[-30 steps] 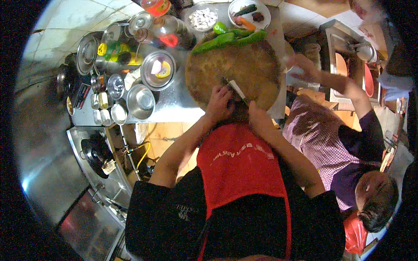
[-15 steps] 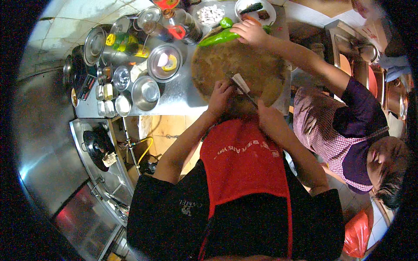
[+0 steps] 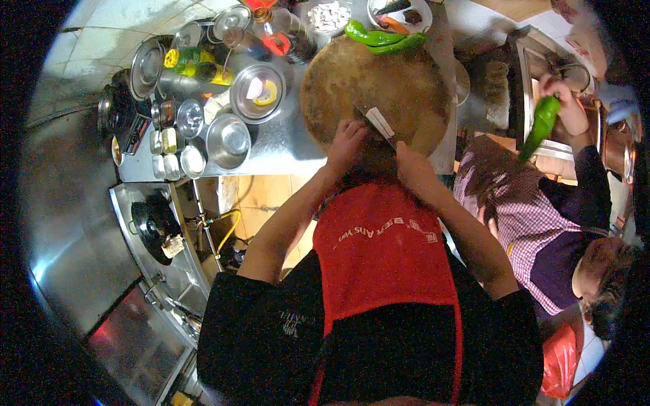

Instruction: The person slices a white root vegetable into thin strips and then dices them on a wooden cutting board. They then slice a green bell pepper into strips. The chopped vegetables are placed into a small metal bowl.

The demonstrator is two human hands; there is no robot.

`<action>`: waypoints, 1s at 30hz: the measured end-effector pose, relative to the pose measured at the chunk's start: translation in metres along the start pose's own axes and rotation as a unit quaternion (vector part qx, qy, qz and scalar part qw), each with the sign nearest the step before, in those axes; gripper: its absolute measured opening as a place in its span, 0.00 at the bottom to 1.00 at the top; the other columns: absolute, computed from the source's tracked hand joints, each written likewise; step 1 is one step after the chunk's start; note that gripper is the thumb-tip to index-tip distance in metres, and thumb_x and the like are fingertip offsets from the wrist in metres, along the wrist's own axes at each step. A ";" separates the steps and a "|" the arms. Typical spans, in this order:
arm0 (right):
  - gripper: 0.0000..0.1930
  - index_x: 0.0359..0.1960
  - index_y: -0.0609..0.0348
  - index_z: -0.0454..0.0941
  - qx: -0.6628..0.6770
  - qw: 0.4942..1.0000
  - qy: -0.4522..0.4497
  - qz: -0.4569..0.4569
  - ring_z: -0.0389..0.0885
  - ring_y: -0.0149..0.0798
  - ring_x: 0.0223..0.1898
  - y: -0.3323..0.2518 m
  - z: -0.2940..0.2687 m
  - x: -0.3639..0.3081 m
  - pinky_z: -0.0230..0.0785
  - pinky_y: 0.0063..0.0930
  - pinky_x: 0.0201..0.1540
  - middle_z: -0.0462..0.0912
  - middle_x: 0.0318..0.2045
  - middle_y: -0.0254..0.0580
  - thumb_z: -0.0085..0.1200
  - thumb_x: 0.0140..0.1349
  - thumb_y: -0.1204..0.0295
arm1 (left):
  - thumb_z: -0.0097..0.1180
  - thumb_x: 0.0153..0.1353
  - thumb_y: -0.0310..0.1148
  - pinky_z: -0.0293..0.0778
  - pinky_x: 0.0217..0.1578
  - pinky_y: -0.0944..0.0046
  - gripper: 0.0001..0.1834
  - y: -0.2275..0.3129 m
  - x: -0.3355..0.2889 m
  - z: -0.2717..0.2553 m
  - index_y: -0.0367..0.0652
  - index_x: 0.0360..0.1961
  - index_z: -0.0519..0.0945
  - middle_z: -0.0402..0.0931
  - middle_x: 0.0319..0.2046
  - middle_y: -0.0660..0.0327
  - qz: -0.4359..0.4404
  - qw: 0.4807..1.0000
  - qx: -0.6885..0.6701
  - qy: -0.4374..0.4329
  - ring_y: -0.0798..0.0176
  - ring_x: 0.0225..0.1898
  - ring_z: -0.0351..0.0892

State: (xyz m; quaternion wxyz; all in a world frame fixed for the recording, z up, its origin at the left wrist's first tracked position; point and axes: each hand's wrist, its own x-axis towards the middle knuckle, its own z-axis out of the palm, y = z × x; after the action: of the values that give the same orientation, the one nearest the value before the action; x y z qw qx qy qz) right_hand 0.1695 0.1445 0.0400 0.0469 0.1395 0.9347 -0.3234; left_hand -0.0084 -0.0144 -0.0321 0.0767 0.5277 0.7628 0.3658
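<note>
My right hand (image 3: 414,166) grips the handle of a kitchen knife (image 3: 381,127) at the near edge of a round wooden chopping board (image 3: 376,81). The blade slants up and to the left, its face catching light. Close beside the blade, my left hand (image 3: 347,143) rests on the board with its fingers curled down. Whatever lies under those fingers is hidden. Long green peppers (image 3: 396,44) lie at the board's far edge. To the right, a co-worker in a checked apron holds another green pepper (image 3: 544,122) in a raised hand.
A steel table (image 3: 271,152) carries an empty metal bowl (image 3: 228,141), a bowl with egg (image 3: 258,93), small seasoning containers (image 3: 164,141) and bottles (image 3: 284,34). Beyond the board stand a plate of white pieces (image 3: 329,16) and a white bowl (image 3: 423,17). A wok (image 3: 150,230) sits lower left.
The co-worker's hand has left the board's far edge and moved right, carrying off a green pepper. The other peppers shifted right. My hands stay nearly in place at the knife.
</note>
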 end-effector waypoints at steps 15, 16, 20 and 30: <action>0.11 0.44 0.63 0.69 0.022 0.971 0.072 0.226 0.82 0.70 0.32 0.028 -0.042 -0.021 0.71 0.60 0.33 0.80 0.25 0.66 0.48 0.73 0.67 | 0.71 0.44 0.31 0.73 0.58 0.50 0.33 -0.010 0.088 -0.037 0.44 0.55 0.79 0.76 0.51 0.55 0.158 0.955 0.070 -0.241 0.45 0.56 0.73; 0.10 0.45 0.63 0.69 0.007 0.975 0.074 0.209 0.82 0.70 0.32 0.031 -0.036 -0.020 0.71 0.60 0.33 0.80 0.25 0.66 0.48 0.73 0.68 | 0.72 0.44 0.32 0.73 0.57 0.49 0.32 -0.010 0.083 -0.039 0.45 0.54 0.79 0.76 0.49 0.55 0.138 0.960 0.075 -0.230 0.45 0.55 0.73; 0.10 0.48 0.64 0.68 -0.011 0.982 0.036 0.182 0.82 0.69 0.32 0.027 -0.016 -0.017 0.72 0.60 0.32 0.82 0.27 0.66 0.48 0.69 0.71 | 0.76 0.45 0.40 0.74 0.51 0.48 0.32 0.001 0.048 -0.029 0.43 0.51 0.79 0.76 0.44 0.52 -0.008 0.990 0.121 -0.072 0.44 0.49 0.73; 0.12 0.51 0.65 0.69 0.032 0.983 -0.032 0.176 0.84 0.71 0.35 0.003 -0.010 -0.004 0.76 0.62 0.37 0.84 0.30 0.68 0.47 0.68 0.73 | 0.79 0.41 0.39 0.69 0.55 0.48 0.39 0.034 0.019 0.006 0.39 0.54 0.74 0.73 0.50 0.52 -0.145 0.975 0.164 0.023 0.43 0.53 0.71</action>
State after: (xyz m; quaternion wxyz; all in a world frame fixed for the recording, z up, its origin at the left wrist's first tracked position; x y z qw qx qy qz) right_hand 0.1742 0.1519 0.0467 0.1281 0.2932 0.8827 -0.3442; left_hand 0.0118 0.0106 -0.0101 0.0235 0.4081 0.8825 0.2324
